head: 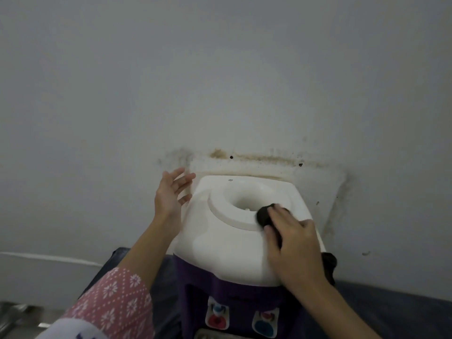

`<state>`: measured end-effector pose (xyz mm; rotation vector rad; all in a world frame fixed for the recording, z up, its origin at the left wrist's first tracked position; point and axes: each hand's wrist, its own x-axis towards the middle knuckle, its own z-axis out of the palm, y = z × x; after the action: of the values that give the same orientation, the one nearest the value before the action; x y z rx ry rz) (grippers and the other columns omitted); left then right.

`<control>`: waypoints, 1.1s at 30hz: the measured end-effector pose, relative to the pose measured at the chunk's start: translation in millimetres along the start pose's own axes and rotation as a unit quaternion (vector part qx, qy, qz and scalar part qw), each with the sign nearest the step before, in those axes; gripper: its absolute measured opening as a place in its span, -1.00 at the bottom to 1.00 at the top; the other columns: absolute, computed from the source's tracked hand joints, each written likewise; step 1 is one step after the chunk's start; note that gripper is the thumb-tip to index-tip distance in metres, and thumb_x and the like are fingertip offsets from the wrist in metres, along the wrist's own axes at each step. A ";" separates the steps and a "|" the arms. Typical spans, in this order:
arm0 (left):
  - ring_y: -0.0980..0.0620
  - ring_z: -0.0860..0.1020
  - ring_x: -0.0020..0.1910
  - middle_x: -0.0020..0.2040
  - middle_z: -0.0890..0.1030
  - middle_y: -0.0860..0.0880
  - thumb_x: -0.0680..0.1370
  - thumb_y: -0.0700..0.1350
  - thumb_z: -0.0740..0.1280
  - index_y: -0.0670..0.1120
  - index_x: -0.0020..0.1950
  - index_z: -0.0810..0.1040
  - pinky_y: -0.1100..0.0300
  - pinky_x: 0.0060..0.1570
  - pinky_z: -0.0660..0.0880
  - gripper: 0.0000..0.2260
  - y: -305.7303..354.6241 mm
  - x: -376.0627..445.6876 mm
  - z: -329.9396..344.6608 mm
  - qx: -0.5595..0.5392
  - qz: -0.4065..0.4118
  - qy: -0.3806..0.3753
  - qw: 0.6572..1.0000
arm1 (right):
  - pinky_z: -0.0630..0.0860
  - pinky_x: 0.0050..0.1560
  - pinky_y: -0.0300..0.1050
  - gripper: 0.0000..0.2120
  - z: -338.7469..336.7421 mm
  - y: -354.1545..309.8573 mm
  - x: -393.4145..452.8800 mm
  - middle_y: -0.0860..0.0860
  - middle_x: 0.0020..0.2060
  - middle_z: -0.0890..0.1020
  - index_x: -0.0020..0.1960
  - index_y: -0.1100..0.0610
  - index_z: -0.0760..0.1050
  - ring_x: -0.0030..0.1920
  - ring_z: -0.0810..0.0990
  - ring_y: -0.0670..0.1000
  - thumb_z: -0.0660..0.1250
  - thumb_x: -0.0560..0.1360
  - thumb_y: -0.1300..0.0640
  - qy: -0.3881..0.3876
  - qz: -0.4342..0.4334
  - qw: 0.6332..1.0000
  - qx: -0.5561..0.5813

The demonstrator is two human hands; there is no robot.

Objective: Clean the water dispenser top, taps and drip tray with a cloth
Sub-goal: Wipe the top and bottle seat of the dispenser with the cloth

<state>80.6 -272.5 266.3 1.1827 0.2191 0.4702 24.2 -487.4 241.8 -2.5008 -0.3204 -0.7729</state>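
A water dispenser stands against the wall, its white top (pixel 215 243) with a round bottle well (pixel 244 201) in the middle. My right hand (pixel 293 243) presses a dark cloth (pixel 265 214) onto the right rim of the well, fingers curled over it; more of the cloth hangs off the top's right edge. My left hand (pixel 171 194) hovers open beside the top's left rear corner, fingers spread, holding nothing. Below the purple front are a red tap (pixel 217 320) and a blue tap (pixel 265 324). A strip of the drip tray (pixel 208 335) shows at the bottom edge.
The pale wall (pixel 220 81) directly behind the dispenser carries brown and dark stains (pixel 264 157) just above its top. The dispenser stands on a dark covered surface (pixel 391 311). A white cable (pixel 49 258) runs along the wall at the left.
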 end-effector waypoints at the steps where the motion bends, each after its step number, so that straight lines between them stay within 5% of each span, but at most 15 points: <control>1: 0.04 0.54 0.06 -0.01 0.64 -0.02 0.65 0.05 -0.08 -0.06 0.16 0.50 0.12 -0.01 0.44 -0.60 -0.1 1.9 -4.9 -0.007 0.000 0.006 1.000 | 0.44 -0.04 -0.10 -0.65 4.2 -10.2 -2.4 0.05 0.21 0.57 0.21 0.17 0.55 -0.13 0.49 0.17 0.40 0.43 0.22 0.004 -0.043 0.999 0.001; 4: 0.04 0.54 0.05 0.01 0.62 -0.04 0.66 0.03 -0.08 -0.06 0.15 0.50 0.14 -0.04 0.44 -0.61 -1.6 4.4 -10.1 -0.020 -0.001 0.015 1.000 | 0.55 -0.31 -0.03 -0.68 10.3 -28.3 1.0 0.04 0.05 0.66 0.07 0.17 0.62 -0.26 0.46 0.13 0.50 0.31 0.25 0.004 -0.111 0.994 -0.011; 8: 0.06 0.54 0.04 -0.02 0.62 -0.02 0.66 0.03 -0.08 -0.06 0.14 0.50 0.14 -0.06 0.43 -0.61 -5.7 10.2 -18.9 -0.015 0.008 0.018 1.000 | 0.49 -0.41 -0.08 -0.78 20.2 -50.2 24.7 -0.02 -0.10 0.68 -0.06 0.12 0.63 -0.25 0.48 0.11 0.50 0.30 0.15 -0.026 -0.141 0.987 -0.073; 13: 0.06 0.53 0.07 -0.01 0.63 -0.01 0.66 0.04 -0.07 -0.02 0.13 0.52 0.15 -0.04 0.43 -0.62 -14.0 18.2 -32.6 0.013 0.019 0.025 0.999 | 0.28 -0.20 -0.13 -0.81 56.5 -74.9 63.4 -0.06 -0.06 0.57 0.02 0.08 0.51 -0.02 0.33 0.07 0.16 0.55 0.04 -0.100 -0.133 0.982 -0.084; 18: 0.09 0.55 0.06 -0.04 0.65 0.03 0.66 0.04 -0.06 0.06 0.05 0.54 0.15 -0.05 0.44 -0.64 -12.6 17.8 -45.7 0.053 0.034 0.016 0.998 | 0.29 -0.21 -0.12 -0.92 83.7 -91.6 105.3 0.00 -0.21 0.47 -0.11 0.13 0.45 0.10 0.34 0.11 0.19 0.51 0.17 -0.158 -0.047 0.983 -0.076; 22: 0.12 0.56 0.04 -0.07 0.66 0.08 0.65 0.04 -0.05 0.09 0.04 0.54 0.18 -0.09 0.43 -0.64 -4.1 14.4 -52.6 0.086 0.055 0.004 0.995 | 0.26 -0.19 -0.11 -0.88 83.4 -94.5 98.2 -0.02 -0.27 0.39 -0.18 0.09 0.36 0.10 0.34 0.13 0.16 0.53 0.17 -0.134 -0.087 0.980 -0.121; 28: 0.13 0.55 0.05 -0.01 0.65 0.02 0.65 -0.01 -0.03 0.02 0.05 0.56 0.16 -0.04 0.44 -0.65 2.9 -6.5 -41.7 0.112 0.054 -0.035 0.992 | 0.23 -0.06 -0.07 -0.69 61.3 -99.6 40.7 -0.01 0.03 0.57 0.07 0.11 0.47 0.10 0.28 0.09 0.02 0.56 0.01 -0.093 -0.153 0.979 -0.092; 33: 0.24 0.55 -0.02 -0.02 0.64 0.04 0.62 -0.09 0.06 -0.04 0.03 0.57 0.23 -0.09 0.43 -0.71 3.6 -29.9 -26.5 0.118 0.071 -0.042 0.990 | 0.31 0.12 -0.06 -0.70 36.6 -96.6 19.8 -0.03 0.08 0.51 0.14 0.07 0.42 -0.03 0.36 0.05 0.00 0.52 0.08 -0.163 -0.165 0.972 -0.041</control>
<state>42.6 -263.1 257.4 1.4544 0.1194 0.5276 22.6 -384.8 265.0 -2.6876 -0.8519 -0.4977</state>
